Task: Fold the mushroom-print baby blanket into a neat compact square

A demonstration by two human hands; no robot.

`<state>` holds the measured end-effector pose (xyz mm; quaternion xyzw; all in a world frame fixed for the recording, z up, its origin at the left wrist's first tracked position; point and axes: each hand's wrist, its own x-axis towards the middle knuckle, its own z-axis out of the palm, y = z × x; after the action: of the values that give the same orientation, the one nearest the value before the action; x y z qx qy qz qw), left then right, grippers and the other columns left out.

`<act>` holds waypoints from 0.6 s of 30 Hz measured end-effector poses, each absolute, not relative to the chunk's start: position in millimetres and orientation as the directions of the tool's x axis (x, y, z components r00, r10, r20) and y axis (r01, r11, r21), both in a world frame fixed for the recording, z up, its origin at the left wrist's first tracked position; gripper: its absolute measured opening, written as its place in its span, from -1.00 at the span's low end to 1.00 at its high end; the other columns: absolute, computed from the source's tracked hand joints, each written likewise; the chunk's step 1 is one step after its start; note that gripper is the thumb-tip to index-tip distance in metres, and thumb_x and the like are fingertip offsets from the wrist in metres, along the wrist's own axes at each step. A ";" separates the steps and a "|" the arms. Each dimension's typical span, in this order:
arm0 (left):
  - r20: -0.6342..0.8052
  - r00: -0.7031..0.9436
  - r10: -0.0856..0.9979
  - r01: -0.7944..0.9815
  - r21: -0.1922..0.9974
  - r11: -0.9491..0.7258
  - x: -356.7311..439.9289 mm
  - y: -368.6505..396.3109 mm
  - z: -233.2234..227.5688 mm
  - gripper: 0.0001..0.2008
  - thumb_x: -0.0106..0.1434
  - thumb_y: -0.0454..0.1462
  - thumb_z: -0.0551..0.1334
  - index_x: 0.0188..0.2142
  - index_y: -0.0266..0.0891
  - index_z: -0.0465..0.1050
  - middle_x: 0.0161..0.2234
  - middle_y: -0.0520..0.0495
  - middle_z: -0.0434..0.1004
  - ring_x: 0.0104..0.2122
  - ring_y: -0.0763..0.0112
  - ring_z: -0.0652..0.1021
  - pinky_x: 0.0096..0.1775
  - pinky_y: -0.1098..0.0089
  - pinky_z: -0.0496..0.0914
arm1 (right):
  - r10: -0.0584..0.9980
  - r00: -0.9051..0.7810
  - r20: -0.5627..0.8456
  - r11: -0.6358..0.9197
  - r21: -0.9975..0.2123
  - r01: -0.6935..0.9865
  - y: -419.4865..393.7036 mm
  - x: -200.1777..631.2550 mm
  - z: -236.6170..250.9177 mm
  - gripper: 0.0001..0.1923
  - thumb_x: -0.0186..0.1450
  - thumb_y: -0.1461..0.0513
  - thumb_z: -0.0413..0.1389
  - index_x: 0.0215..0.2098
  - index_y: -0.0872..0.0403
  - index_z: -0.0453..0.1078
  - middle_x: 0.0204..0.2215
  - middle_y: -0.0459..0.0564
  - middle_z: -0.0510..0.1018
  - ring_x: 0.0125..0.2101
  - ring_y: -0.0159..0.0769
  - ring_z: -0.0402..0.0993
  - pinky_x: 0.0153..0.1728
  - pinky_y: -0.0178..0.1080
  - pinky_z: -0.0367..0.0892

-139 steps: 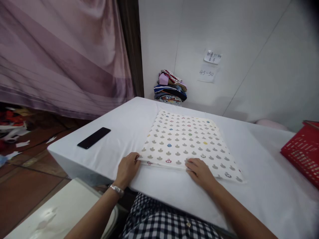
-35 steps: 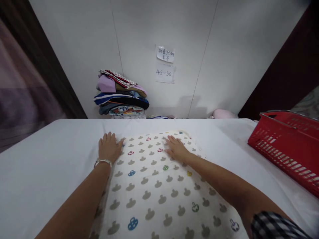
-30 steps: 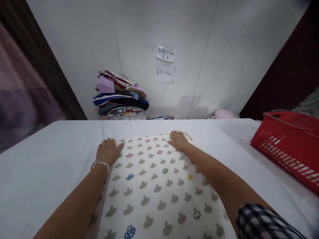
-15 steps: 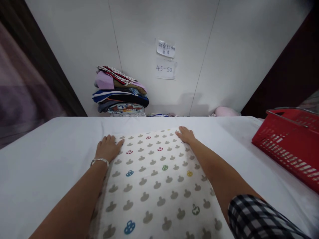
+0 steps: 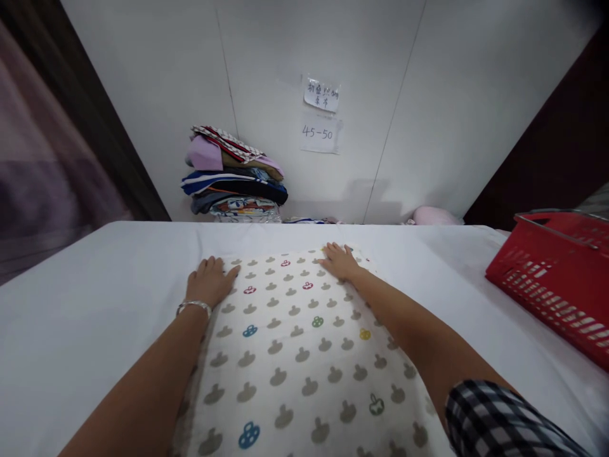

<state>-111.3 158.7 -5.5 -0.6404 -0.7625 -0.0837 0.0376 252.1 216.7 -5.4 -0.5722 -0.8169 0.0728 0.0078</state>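
Both hands flat, unclenched, on patterned cloth point(image 5: 295, 343); right hand point(image 5: 339, 262) seemingly slid left.

A cream patterned cloth point(image 5: 295, 355) lies flat on the white-covered desk point(image 5: 95, 304). The left hand point(image 5: 208, 285), a bracelet point(image 5: 194, 306) at its wrist, rests palm down on the cloth's far left corner; the right hand point(image 5: 339, 261) lies flat at the far right corner. A red basket point(image 5: 554, 273) stands at the right. Folded clothes point(image 5: 235, 174) are stacked against the wall under two paper notes point(image 5: 321, 114).
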 end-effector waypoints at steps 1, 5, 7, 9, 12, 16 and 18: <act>0.159 -0.178 0.971 0.983 0.080 0.167 -111.3 158.5 -5.4 -0.39 0.23 0.06 -0.15 0.02 -0.31 0.30 0.16 -0.31 0.21 0.17 0.03 0.18 0.06 0.05 0.17 | 0.935 -0.345 -0.079 0.332 -0.143 0.932 217.9 252.8 -6.6 -0.28 0.34 -0.13 -0.41 0.31 0.07 -0.12 0.33 0.00 -0.17 0.30 -0.18 -0.33 0.22 0.02 -0.39; 0.130 -0.188 0.974 0.980 0.087 0.178 -111.6 158.3 -4.9 -0.37 0.24 0.06 -0.16 0.06 -0.33 0.26 0.20 -0.31 0.16 0.19 0.03 0.15 0.07 0.03 0.15 | 0.972 -0.217 -0.088 0.201 -0.163 0.966 226.8 277.3 -8.5 -0.32 0.35 -0.09 -0.39 0.32 0.05 -0.13 0.32 -0.02 -0.14 0.29 -0.20 -0.28 0.22 0.02 -0.34; 0.130 -0.190 0.973 0.980 0.092 0.179 -111.5 158.2 -4.3 -0.37 0.24 0.06 -0.15 0.08 -0.33 0.26 0.21 -0.31 0.14 0.19 0.01 0.14 0.08 0.03 0.14 | 0.983 -0.153 -0.096 0.136 -0.163 0.977 229.6 290.4 -8.1 -0.32 0.35 -0.09 -0.38 0.32 0.05 -0.14 0.32 -0.03 -0.13 0.29 -0.19 -0.28 0.21 0.03 -0.33; 0.133 -0.187 0.973 0.980 0.094 0.175 -110.9 157.5 -3.6 -0.38 0.23 0.06 -0.14 0.07 -0.32 0.27 0.19 -0.31 0.17 0.19 0.01 0.15 0.07 0.03 0.15 | 0.988 -0.117 -0.105 0.100 -0.161 0.982 229.8 296.3 -8.4 -0.33 0.35 -0.09 -0.38 0.31 0.04 -0.14 0.32 -0.02 -0.12 0.29 -0.18 -0.27 0.21 0.05 -0.32; 0.143 -0.185 0.972 0.981 0.091 0.173 -110.1 156.0 -3.1 -0.39 0.24 0.06 -0.15 0.05 -0.31 0.28 0.17 -0.30 0.21 0.18 0.03 0.16 0.06 0.03 0.17 | 0.989 -0.127 -0.074 0.116 -0.139 0.983 226.5 294.2 -11.7 -0.32 0.35 -0.10 -0.37 0.31 0.07 -0.14 0.33 0.00 -0.14 0.29 -0.17 -0.31 0.21 0.05 -0.36; 0.145 -0.188 0.971 0.979 0.100 0.175 -111.0 156.8 -5.1 -0.36 0.23 0.07 -0.15 0.08 -0.32 0.26 0.20 -0.29 0.17 0.20 0.02 0.13 0.08 0.02 0.15 | 0.985 -0.164 -0.054 0.156 -0.136 0.978 224.2 290.0 -15.3 -0.30 0.34 -0.11 -0.37 0.32 0.07 -0.17 0.33 0.00 -0.20 0.30 -0.19 -0.36 0.22 0.04 -0.35; 0.134 -0.195 0.972 0.977 0.113 0.180 -111.9 158.8 -5.8 -0.35 0.23 0.08 -0.15 0.10 -0.31 0.24 0.21 -0.29 0.15 0.21 0.02 0.13 0.08 0.02 0.14 | 0.984 -0.147 -0.103 0.132 -0.146 0.980 225.0 289.5 -12.4 -0.34 0.35 -0.09 -0.37 0.32 0.03 -0.16 0.33 -0.02 -0.19 0.30 -0.20 -0.33 0.22 0.05 -0.32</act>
<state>-111.9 158.8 -5.8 -0.6343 -0.7681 -0.0866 0.0154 289.5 225.0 -12.4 -0.6529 -0.7521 0.0892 0.0093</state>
